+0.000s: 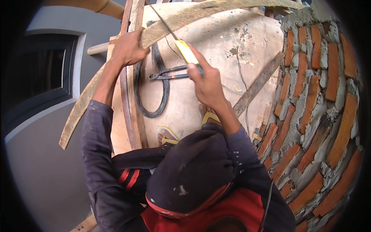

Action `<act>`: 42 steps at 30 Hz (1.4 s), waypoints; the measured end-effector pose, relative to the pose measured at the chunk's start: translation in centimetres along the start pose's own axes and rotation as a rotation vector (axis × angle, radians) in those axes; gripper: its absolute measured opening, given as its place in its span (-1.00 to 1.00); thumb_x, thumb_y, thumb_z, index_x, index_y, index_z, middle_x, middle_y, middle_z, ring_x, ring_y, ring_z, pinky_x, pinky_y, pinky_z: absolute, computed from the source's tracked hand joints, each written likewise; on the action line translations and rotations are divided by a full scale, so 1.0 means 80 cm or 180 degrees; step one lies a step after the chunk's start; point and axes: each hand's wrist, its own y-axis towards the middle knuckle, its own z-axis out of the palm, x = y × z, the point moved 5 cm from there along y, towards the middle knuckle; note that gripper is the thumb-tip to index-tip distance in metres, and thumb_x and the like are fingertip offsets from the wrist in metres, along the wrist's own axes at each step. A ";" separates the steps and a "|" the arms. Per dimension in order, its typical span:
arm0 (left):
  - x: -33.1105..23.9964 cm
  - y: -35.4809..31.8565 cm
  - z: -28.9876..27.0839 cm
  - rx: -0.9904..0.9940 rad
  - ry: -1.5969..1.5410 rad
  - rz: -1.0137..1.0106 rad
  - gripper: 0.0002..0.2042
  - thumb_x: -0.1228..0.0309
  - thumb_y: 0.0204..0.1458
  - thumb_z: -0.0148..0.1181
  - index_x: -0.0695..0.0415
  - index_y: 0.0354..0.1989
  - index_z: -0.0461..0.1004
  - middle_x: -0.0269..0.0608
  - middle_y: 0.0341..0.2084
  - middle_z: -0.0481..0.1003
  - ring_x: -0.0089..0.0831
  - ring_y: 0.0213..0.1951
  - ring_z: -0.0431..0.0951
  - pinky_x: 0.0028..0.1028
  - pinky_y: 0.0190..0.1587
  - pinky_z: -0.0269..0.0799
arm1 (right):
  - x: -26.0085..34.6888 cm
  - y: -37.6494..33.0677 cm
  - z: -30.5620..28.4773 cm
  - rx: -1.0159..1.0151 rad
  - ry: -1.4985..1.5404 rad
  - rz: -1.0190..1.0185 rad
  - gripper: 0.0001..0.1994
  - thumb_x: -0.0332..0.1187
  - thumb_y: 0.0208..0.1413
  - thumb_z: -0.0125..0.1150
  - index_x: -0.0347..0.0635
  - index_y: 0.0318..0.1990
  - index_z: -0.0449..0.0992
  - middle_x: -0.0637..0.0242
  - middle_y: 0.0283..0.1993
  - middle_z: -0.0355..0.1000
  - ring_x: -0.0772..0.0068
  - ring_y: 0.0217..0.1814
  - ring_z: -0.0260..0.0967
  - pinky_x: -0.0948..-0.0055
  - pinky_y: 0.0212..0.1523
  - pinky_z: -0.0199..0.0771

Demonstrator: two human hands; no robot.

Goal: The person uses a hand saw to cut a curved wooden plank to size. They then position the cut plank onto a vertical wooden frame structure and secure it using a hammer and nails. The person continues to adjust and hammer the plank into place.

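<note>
A long wooden plank (181, 20) stretches across the far side and down to the left, bent by the lens. My left hand (129, 48) is closed around it. In my right hand (206, 79) is a handsaw (187, 52) with a yellow handle; its thin dark blade, seen nearly edge-on, crosses the plank just right of my left hand. Dark pincers (170, 73) lie in line below the saw handle. Their handle ends run behind my right hand, and I cannot tell whether it also holds them. A coil of black wire (150, 112) rests on the board beneath.
Under my sandalled feet is a pale, stained board (220, 34) with a timber rail (133, 116) along its left. A rough brick wall (309, 127) rises at right. At left are a grey wall (46, 170) and a dark-framed window (36, 73). A wood strip (259, 83) slants across the board.
</note>
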 end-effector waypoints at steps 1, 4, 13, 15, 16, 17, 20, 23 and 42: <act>0.006 0.002 -0.001 -0.0028 -0.0018 -0.0049 -0.41 0.31 -0.34 0.20 0.28 0.00 0.41 0.27 -0.34 0.51 0.16 -0.22 0.51 -0.09 -0.11 0.41 | 0.005 0.005 -0.001 0.0080 -0.0124 0.0051 -0.54 -0.31 0.23 0.00 -0.17 0.27 0.24 0.19 -0.57 0.33 0.49 -0.55 0.22 0.44 -0.46 0.28; 0.017 -0.002 0.005 0.0070 -0.0036 -0.0034 -0.38 0.30 -0.35 0.21 0.30 0.01 0.40 0.29 -0.35 0.51 0.17 -0.22 0.51 -0.10 -0.11 0.41 | 0.032 -0.016 -0.021 0.0426 -0.0144 0.0179 -0.54 -0.32 0.23 -0.01 -0.16 0.28 0.23 0.16 -0.54 0.35 0.48 -0.56 0.19 0.42 -0.46 0.28; 0.011 -0.003 0.001 0.0034 0.0098 0.0012 -0.39 0.30 -0.33 0.18 0.34 0.01 0.38 0.30 -0.37 0.51 0.18 -0.25 0.51 -0.10 -0.10 0.42 | 0.032 -0.069 -0.035 0.0206 0.0100 0.0623 -0.56 -0.33 0.24 -0.03 -0.18 0.26 0.24 -0.22 -0.07 0.41 -0.12 -0.03 0.44 0.26 -0.10 0.43; -0.003 -0.003 0.005 -0.0077 0.0044 0.0196 -0.46 0.30 -0.30 0.16 0.39 -0.09 0.40 0.31 -0.40 0.51 0.17 -0.29 0.52 -0.11 -0.13 0.44 | 0.017 -0.001 -0.006 0.0219 -0.0055 0.0519 -0.57 -0.31 0.24 -0.03 -0.14 0.26 0.24 -0.24 -0.28 0.42 -0.17 -0.18 0.45 0.19 -0.21 0.41; 0.000 0.000 0.008 -0.0004 0.0026 0.0083 -0.49 0.30 -0.30 0.15 0.40 -0.13 0.39 0.33 -0.40 0.50 0.17 -0.26 0.52 -0.11 -0.11 0.43 | 0.022 0.016 -0.002 0.0328 -0.0194 0.0597 -0.57 -0.30 0.24 -0.03 -0.12 0.25 0.24 -0.24 -0.37 0.41 -0.18 -0.25 0.45 0.16 -0.25 0.39; -0.002 -0.002 0.006 0.0003 0.0012 0.0140 -0.48 0.30 -0.30 0.16 0.40 -0.13 0.39 0.33 -0.40 0.50 0.16 -0.25 0.52 -0.11 -0.10 0.43 | 0.028 0.015 -0.005 0.0351 -0.0233 0.0601 -0.58 -0.29 0.24 -0.03 -0.11 0.24 0.25 -0.24 -0.40 0.40 -0.19 -0.27 0.44 0.14 -0.26 0.38; 0.006 0.000 0.008 -0.0032 -0.0046 0.0221 -0.45 0.28 -0.31 0.17 0.39 -0.09 0.40 0.32 -0.38 0.51 0.14 -0.24 0.53 -0.12 -0.10 0.44 | 0.049 -0.018 -0.025 0.0497 -0.0199 0.0861 -0.56 -0.27 0.22 0.00 -0.12 0.25 0.25 -0.26 -0.32 0.43 -0.17 -0.20 0.48 0.14 -0.18 0.40; 0.024 0.000 -0.011 0.0048 0.0076 -0.0117 -0.43 0.26 -0.30 0.18 0.38 -0.07 0.40 0.30 -0.38 0.51 0.11 -0.23 0.54 -0.13 -0.09 0.45 | 0.076 -0.135 -0.087 0.0528 -0.0308 0.0846 -0.52 -0.33 0.22 -0.02 -0.25 0.28 0.21 -0.14 0.02 0.43 -0.01 0.08 0.43 0.27 0.08 0.36; 0.015 -0.009 -0.021 -0.0211 0.0019 0.0068 -0.53 0.31 -0.33 0.11 0.43 -0.23 0.44 0.27 -0.42 0.52 0.07 -0.29 0.56 -0.13 -0.15 0.47 | 0.092 -0.137 -0.082 0.0467 -0.0666 0.0712 -0.52 -0.25 0.28 -0.12 -0.28 0.29 0.20 -0.03 -0.03 0.43 0.24 -0.11 0.39 0.38 -0.09 0.36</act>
